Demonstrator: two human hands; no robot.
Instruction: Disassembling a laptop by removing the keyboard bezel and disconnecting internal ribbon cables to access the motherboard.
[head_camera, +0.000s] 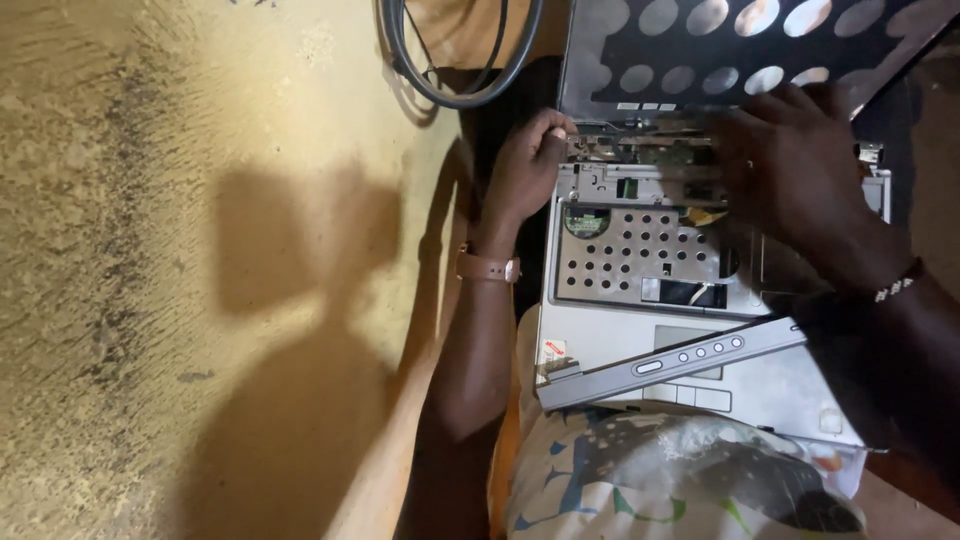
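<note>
Opened laptop lies across the person's lap, keyboard removed, perforated metal plate exposed. Left hand at the laptop's far left corner, fingers curled on the hinge area (whether they grip anything, cannot tell). Right hand spread flat over the far edge. Loose grey button strip lies across the near edge.

Laptop screen, lid tilted open at the top of the view: dark panel, unlit, with rows of pale oval patches across it. Small sticker, white with red, on the silver palm rest at its near left corner. Another small whitish label near the right corner, too blurred to describe.
</note>
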